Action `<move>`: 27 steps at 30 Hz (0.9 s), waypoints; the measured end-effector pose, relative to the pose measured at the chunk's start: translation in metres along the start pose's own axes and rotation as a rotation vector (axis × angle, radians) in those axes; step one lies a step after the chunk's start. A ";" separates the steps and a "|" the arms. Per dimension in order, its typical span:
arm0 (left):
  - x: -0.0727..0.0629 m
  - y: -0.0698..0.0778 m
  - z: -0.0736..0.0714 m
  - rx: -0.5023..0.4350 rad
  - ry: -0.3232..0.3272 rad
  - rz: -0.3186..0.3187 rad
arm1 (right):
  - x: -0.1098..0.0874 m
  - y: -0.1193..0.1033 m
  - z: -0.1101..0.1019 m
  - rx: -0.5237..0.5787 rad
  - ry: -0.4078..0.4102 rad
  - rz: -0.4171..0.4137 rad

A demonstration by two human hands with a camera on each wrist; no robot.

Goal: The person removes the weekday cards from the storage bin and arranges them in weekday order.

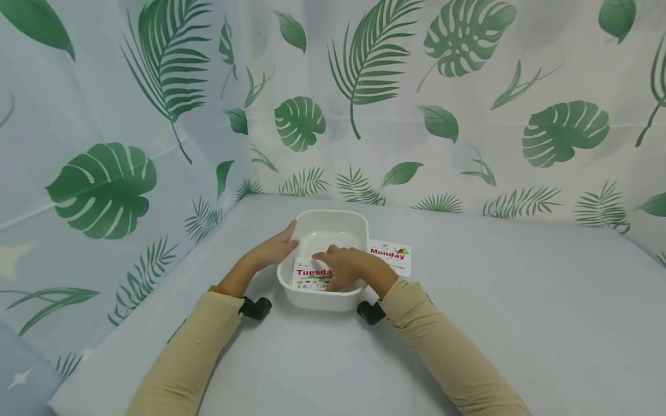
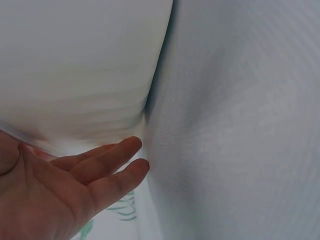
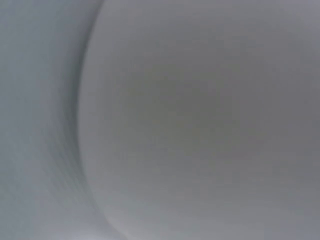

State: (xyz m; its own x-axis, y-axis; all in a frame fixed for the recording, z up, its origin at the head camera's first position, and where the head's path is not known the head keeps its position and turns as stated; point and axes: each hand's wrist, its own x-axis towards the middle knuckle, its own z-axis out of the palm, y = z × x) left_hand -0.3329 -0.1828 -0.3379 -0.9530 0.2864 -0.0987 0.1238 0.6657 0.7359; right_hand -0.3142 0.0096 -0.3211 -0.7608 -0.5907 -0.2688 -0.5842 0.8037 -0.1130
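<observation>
A white plastic basin [image 1: 333, 222] stands on the table. My left hand [image 1: 274, 249] holds its left rim, thumb over the edge; in the left wrist view the other fingers [image 2: 117, 160] reach along the outside of the wall. Inside the basin lies a card printed "Tuesday" [image 1: 307, 278] in red. My right hand [image 1: 347, 266] reaches into the basin over the card's right part, index finger pointing left near the card's upper edge. I cannot tell whether it pinches the card. Only the basin's blurred outer wall [image 3: 200, 120] shows in the right wrist view.
A second card, printed "Monday" [image 1: 392, 254], lies on the table just right of the basin, partly hidden behind it and the right wrist. The table [image 1: 494, 300] has a pale cover. Leaf-patterned cloth walls [image 1: 385, 156] stand behind and to the left.
</observation>
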 end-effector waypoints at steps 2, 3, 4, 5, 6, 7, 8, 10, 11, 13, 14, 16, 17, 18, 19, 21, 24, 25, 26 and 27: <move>0.000 0.000 0.000 -0.001 -0.004 -0.001 | -0.001 0.000 -0.001 -0.018 0.012 -0.005; 0.001 0.000 0.000 -0.003 -0.006 0.000 | -0.002 0.000 -0.002 -0.027 0.019 -0.006; 0.001 0.000 0.000 -0.006 -0.009 0.003 | -0.003 0.000 -0.003 -0.034 0.025 -0.007; 0.001 0.000 0.000 -0.008 -0.011 0.006 | -0.003 0.001 -0.004 -0.038 0.030 -0.006; 0.002 0.001 0.000 -0.011 -0.011 0.008 | -0.004 0.001 -0.005 -0.038 0.033 -0.003; 0.002 0.001 0.000 -0.015 -0.012 0.012 | -0.005 0.002 -0.007 -0.040 0.038 -0.002; 0.003 0.001 -0.001 -0.017 -0.012 0.012 | -0.006 0.003 -0.008 -0.046 0.045 -0.002; 0.003 0.001 -0.001 -0.017 -0.011 0.007 | -0.007 0.006 -0.011 -0.034 0.053 0.000; 0.002 0.001 -0.001 -0.016 -0.011 0.004 | -0.008 0.007 -0.012 -0.020 0.054 0.001; 0.002 0.001 0.000 -0.013 -0.008 -0.004 | -0.009 0.011 -0.015 0.009 0.055 -0.003; 0.002 0.001 0.000 -0.014 -0.007 -0.008 | -0.010 0.014 -0.015 0.028 0.055 -0.005; 0.002 0.001 0.000 -0.012 -0.010 -0.010 | -0.010 0.019 -0.016 0.072 0.053 -0.011; 0.002 0.000 0.001 -0.013 -0.011 -0.007 | -0.011 0.022 -0.016 0.092 0.055 -0.018; 0.002 0.000 0.001 -0.012 -0.011 -0.005 | -0.012 0.024 -0.017 0.111 0.059 -0.026; 0.002 0.000 0.001 -0.011 -0.012 -0.002 | -0.012 0.026 -0.018 0.133 0.066 -0.036; 0.002 -0.001 0.001 -0.008 -0.009 0.008 | -0.014 0.030 -0.019 0.167 0.084 -0.058; 0.003 -0.002 0.000 -0.004 -0.002 0.014 | -0.016 0.034 -0.022 0.216 0.130 -0.098; 0.003 -0.003 -0.001 -0.003 -0.001 0.016 | -0.017 0.035 -0.022 0.229 0.149 -0.109; 0.004 -0.003 -0.001 -0.003 -0.001 0.017 | -0.019 0.037 -0.023 0.239 0.169 -0.118; 0.003 -0.003 -0.002 -0.003 -0.002 0.018 | -0.020 0.039 -0.023 0.256 0.190 -0.127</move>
State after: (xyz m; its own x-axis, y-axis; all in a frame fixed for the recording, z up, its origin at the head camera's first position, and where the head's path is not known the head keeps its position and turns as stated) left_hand -0.3370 -0.1850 -0.3395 -0.9500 0.2998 -0.0871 0.1401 0.6586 0.7393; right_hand -0.3284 0.0507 -0.2983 -0.7398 -0.6705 -0.0569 -0.6058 0.7004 -0.3774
